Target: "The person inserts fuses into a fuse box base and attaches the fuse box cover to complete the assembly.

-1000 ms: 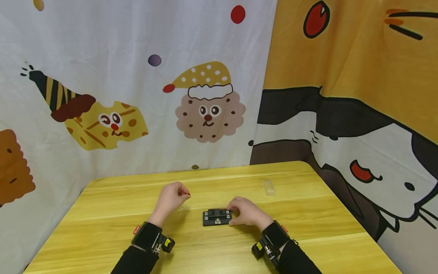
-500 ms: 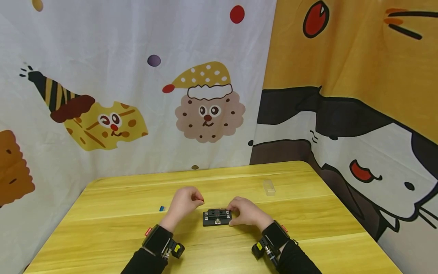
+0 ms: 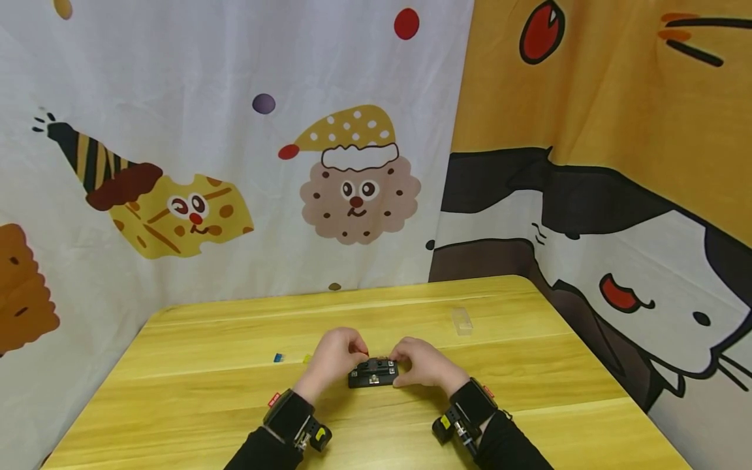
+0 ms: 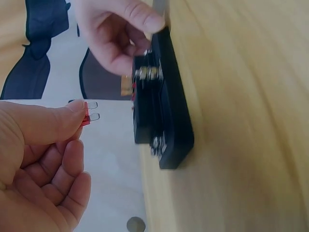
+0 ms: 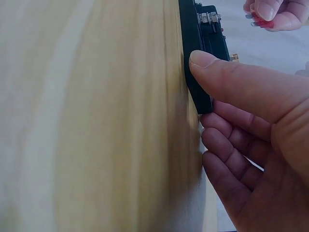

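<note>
A black fuse block with metal terminal screws lies on the table in the head view. My right hand grips its right end, thumb on the near edge and fingers behind. Between thumb and index finger, my left hand pinches a red blade fuse. In the left wrist view, its two metal prongs point toward the block, with a gap between them. A small orange-brown piece shows on the block's upper side; its seating is hard to make out.
On the wooden table, a blue fuse and a small yellow piece lie left of my left hand. Behind the right hand sits a clear plastic box. A printed curtain hangs beyond the table's back edge.
My left hand has moved right with the red blade fuse, from left of the block to its upper left edge, uncovering the blue fuse and yellow piece. The right hand keeps its grip.
</note>
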`<state>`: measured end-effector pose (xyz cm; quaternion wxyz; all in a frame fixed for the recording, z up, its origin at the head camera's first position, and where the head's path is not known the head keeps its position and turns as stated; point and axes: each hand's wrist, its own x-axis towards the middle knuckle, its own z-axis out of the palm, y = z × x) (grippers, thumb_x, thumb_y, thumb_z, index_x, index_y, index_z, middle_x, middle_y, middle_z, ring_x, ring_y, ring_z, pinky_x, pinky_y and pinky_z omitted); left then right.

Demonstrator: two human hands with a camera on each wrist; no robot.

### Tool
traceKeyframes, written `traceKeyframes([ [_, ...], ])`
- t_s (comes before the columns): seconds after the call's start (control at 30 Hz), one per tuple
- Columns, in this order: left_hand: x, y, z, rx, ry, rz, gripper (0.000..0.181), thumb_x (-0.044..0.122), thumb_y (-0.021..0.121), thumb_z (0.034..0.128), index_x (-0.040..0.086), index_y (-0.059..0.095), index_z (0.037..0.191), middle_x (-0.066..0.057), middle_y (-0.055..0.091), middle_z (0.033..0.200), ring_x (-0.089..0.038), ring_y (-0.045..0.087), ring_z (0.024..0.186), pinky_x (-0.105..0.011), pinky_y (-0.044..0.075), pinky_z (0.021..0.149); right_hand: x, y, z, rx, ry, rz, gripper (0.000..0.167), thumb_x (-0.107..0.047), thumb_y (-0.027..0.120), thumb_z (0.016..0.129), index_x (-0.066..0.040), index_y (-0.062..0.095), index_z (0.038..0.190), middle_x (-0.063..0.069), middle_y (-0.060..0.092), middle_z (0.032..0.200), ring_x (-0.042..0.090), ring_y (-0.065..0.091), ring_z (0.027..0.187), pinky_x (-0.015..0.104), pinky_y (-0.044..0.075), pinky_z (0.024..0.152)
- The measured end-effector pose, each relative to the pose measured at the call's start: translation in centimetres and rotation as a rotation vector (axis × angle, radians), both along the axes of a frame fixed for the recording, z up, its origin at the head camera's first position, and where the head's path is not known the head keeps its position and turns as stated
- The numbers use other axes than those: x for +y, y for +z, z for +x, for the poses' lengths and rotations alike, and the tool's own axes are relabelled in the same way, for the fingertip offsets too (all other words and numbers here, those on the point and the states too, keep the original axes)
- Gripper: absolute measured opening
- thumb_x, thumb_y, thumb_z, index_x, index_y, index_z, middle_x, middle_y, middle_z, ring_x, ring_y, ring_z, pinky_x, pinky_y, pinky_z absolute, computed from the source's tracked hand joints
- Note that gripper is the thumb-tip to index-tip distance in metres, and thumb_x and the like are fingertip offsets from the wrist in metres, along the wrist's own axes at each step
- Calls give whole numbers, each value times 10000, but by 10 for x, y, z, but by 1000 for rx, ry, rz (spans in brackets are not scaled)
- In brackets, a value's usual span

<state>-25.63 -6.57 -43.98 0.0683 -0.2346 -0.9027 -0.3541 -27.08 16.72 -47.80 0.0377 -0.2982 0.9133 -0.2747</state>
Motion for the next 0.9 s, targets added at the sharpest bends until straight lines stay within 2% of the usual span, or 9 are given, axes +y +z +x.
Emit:
traceKeyframes([
  [0.27,14,-5,3,33,-36,9,167,39,817,783,131,688,732,96,595,698,-53,537,640,-245,453,611,0,-2,-1,17,5,2,398,-206,898,708,-98,694,1032,-33,606,991,148,575,903,356,486,855],
  [0.5,22,-8,3,37,-43,-4,155,33,809,789,132,702,735,98,605,712,-55,554,660,-244,466,627,0,-1,-1,29,12,1,387,-198,897,707,-94,693,1019,-20,603,983,141,559,882,346,485,836],
  [0.63,26,-11,3,64,-52,-14,172,19,819,771,132,700,719,85,604,714,-58,554,660,-246,469,625,0,-1,-1,26,9,-1,383,-203,895,711,-93,695,1019,-11,608,989,143,561,889,353,484,846],
  [0.9,30,-17,1,101,-28,-48,197,15,835,749,139,690,703,83,576,714,-60,531,658,-241,460,622,1,-2,-2,28,11,4,375,-196,893,716,-101,695,1020,-9,611,999,150,573,908,360,483,864],
])
